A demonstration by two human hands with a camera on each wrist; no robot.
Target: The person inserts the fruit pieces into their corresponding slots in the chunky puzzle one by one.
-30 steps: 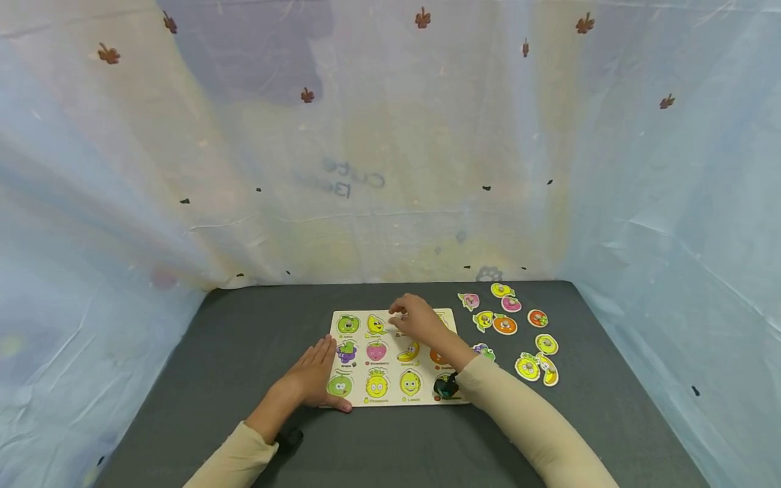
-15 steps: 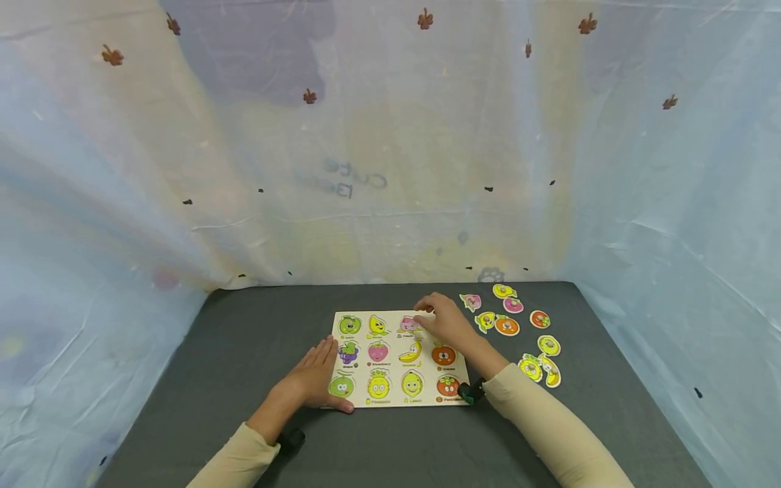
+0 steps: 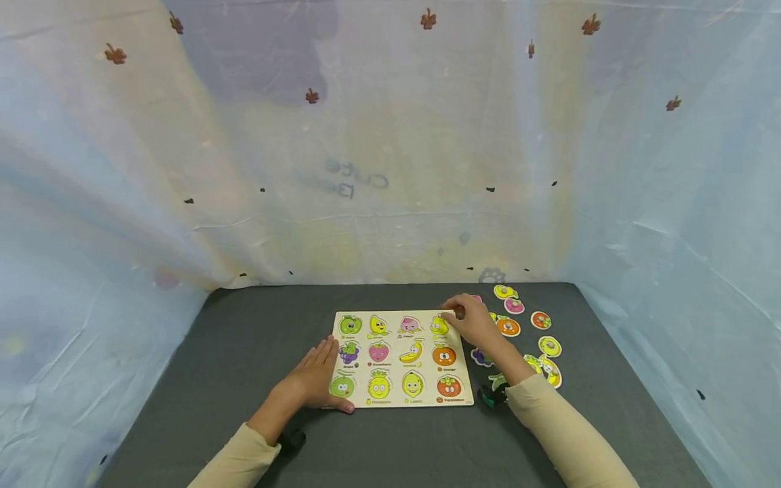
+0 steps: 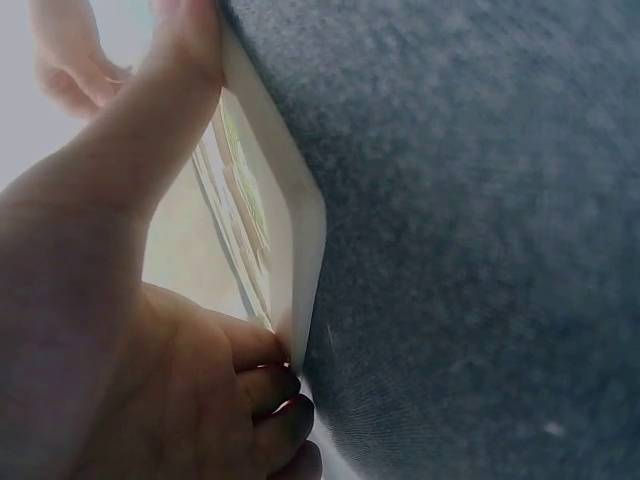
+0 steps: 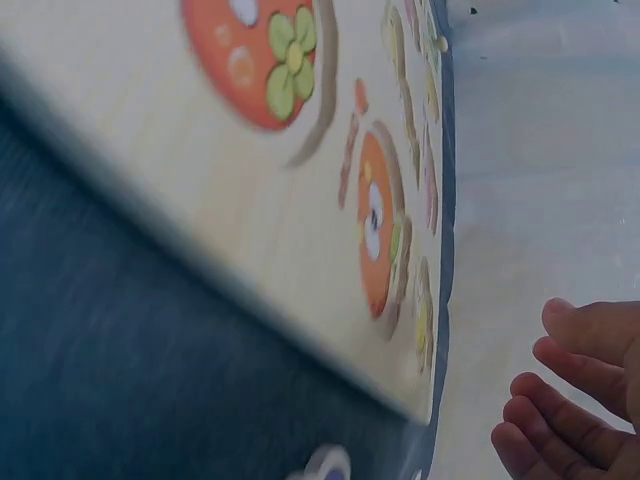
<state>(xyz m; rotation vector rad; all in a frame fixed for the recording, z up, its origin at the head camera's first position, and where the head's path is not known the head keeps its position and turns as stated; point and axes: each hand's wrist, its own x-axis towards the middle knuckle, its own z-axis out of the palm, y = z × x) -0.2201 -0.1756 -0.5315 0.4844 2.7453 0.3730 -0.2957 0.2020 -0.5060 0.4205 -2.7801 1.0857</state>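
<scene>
A pale fruit puzzle board (image 3: 394, 369) lies on the dark table, with rows of labelled fruit pictures. My left hand (image 3: 312, 376) rests along its left edge, fingers straight and thumb spread at the near corner. In the left wrist view the thumb (image 4: 165, 110) and fingertips touch the board's rim (image 4: 308, 215). My right hand (image 3: 476, 324) hovers over the board's far right corner, close to the pear picture (image 3: 439, 324). Its fingers (image 5: 560, 410) are loosely bent in the right wrist view, and nothing shows between them.
Several loose fruit pieces lie right of the board, among them an orange piece (image 3: 508, 327), a persimmon piece (image 3: 540, 320) and a grape piece (image 3: 480, 357). The right forearm partly hides some. A pale printed curtain (image 3: 390, 244) hangs behind the table (image 3: 390, 447).
My right hand has moved rightward across the board's top row, from above the peach picture to the far right corner. The left hand has stayed at the left edge.
</scene>
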